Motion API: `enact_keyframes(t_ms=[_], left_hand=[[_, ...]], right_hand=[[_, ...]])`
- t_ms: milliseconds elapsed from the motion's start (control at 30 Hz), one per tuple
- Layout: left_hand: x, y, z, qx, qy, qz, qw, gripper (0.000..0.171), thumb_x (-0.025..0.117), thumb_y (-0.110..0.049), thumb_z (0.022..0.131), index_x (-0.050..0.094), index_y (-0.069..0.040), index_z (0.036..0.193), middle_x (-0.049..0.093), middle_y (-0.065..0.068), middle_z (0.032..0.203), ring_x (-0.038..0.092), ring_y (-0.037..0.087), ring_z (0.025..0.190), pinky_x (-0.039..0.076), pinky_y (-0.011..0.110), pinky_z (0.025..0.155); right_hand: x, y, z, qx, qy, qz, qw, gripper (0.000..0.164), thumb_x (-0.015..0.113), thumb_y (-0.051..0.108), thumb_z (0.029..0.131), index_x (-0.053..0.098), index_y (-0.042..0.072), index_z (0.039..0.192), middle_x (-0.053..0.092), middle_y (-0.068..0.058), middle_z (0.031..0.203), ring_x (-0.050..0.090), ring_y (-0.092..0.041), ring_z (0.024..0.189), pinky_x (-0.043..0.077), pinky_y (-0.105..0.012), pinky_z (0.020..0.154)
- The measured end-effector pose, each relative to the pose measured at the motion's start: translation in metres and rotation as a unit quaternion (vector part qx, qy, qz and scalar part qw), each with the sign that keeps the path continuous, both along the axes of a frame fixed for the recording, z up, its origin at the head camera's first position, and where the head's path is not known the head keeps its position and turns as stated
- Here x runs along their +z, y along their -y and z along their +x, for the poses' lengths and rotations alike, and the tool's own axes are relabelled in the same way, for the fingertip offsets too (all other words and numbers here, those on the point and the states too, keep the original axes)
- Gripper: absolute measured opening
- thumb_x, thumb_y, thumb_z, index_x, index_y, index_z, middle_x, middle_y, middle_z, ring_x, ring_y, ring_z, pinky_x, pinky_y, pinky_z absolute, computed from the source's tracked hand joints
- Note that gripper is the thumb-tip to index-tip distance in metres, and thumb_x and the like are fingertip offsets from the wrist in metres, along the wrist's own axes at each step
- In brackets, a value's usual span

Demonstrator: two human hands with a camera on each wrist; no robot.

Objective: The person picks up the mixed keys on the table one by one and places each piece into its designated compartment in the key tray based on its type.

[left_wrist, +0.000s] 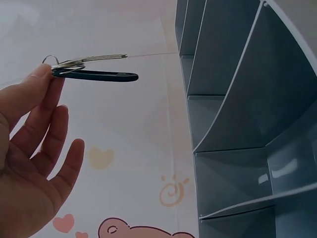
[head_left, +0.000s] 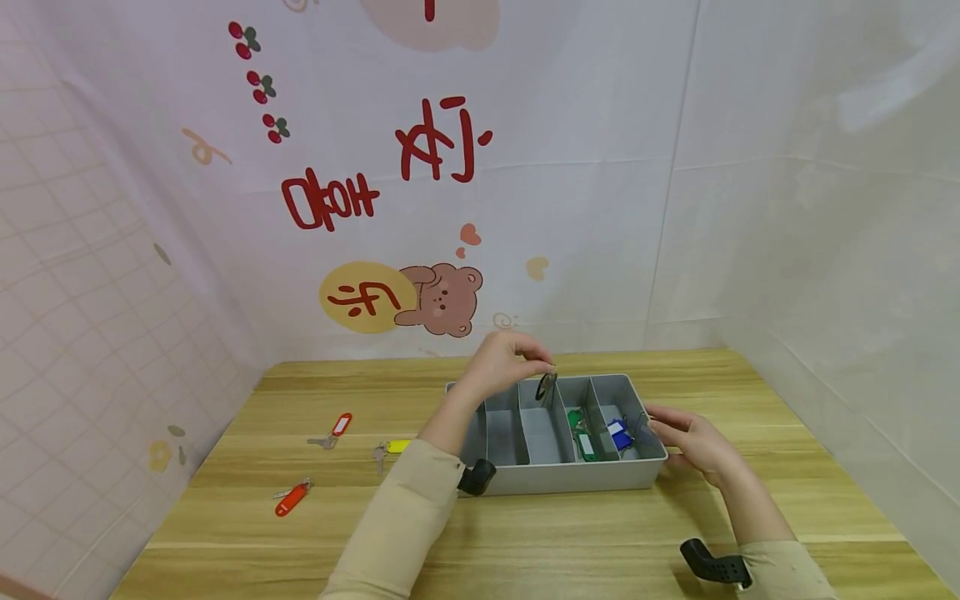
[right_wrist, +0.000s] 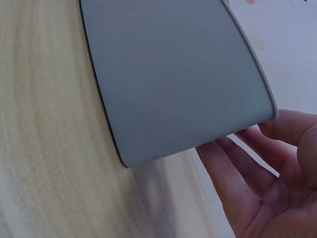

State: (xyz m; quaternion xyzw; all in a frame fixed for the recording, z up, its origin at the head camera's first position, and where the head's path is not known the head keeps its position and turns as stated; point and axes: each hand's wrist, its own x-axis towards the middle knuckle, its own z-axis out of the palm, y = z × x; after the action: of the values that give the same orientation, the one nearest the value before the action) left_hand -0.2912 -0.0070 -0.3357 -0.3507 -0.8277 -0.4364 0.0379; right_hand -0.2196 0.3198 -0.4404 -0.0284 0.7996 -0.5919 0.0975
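Observation:
In the head view my left hand [head_left: 504, 364] is raised over the grey divided tray [head_left: 555, 480], above its middle compartment. Thumb and index finger pinch a key [left_wrist: 101, 59] on a ring with a dark key tag [left_wrist: 101, 75]; the other fingers are loosely bent. My right hand [head_left: 696, 443] holds the tray's right end, thumb at the rim and fingers against the outer wall. Green-tagged keys [head_left: 586, 445] lie in the compartment right of the middle. Blue-tagged keys [head_left: 621, 434] lie in the rightmost one. My left forearm hides part of the tray's left end.
Left of the tray, on the wooden table [head_left: 247, 550], lie two keys with red tags, one tag [head_left: 342, 424] farther back and the other tag [head_left: 292, 499] nearer. A key with a yellow tag [head_left: 397, 447] lies beside my left sleeve. A printed white curtain [head_left: 585, 208] stands behind.

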Motion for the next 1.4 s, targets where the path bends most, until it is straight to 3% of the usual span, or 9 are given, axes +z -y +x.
enact_keyframes(t_ms=[400,700,1000,1400], left_hand=[[-0.007,-0.007,-0.008,-0.002,0.019,-0.018,0.9996,0.004,0.075,-0.013,0.089,0.079,-0.012,0.09,0.071,-0.007,0.08,0.06,0.007,0.072,0.046,0.022,0.063],[-0.012,-0.006,-0.013,-0.004,0.012,-0.027,0.9996,0.004,0.075,-0.012,0.089,0.078,-0.01,0.09,0.072,-0.005,0.081,0.06,0.006,0.072,0.047,0.022,0.064],[-0.017,-0.003,-0.016,0.01,0.016,-0.043,0.9989,0.004,0.075,-0.011,0.089,0.079,-0.01,0.091,0.073,-0.004,0.083,0.061,0.004,0.072,0.049,0.022,0.067],[-0.02,0.0,-0.017,0.015,0.051,-0.052,0.9972,0.006,0.074,-0.01,0.09,0.078,-0.006,0.093,0.074,-0.001,0.084,0.064,0.006,0.076,0.05,0.024,0.071]], right_hand=[[0.0,0.0,-0.001,-0.005,0.005,0.003,1.0,0.058,0.054,0.02,0.103,0.032,-0.011,0.147,0.047,-0.032,0.139,0.063,-0.011,0.099,0.056,-0.034,0.075],[0.0,0.0,0.0,0.002,0.004,-0.007,1.0,0.058,0.053,0.018,0.104,0.03,-0.013,0.147,0.046,-0.033,0.139,0.064,-0.014,0.1,0.056,-0.036,0.076],[-0.001,0.0,-0.001,-0.002,0.002,0.005,1.0,0.058,0.054,0.021,0.104,0.033,-0.01,0.148,0.042,-0.034,0.143,0.061,-0.027,0.112,0.056,-0.039,0.081],[0.0,0.001,0.001,-0.005,0.004,0.008,1.0,0.058,0.054,0.022,0.104,0.034,-0.009,0.148,0.045,-0.032,0.141,0.063,-0.022,0.108,0.056,-0.036,0.078]])
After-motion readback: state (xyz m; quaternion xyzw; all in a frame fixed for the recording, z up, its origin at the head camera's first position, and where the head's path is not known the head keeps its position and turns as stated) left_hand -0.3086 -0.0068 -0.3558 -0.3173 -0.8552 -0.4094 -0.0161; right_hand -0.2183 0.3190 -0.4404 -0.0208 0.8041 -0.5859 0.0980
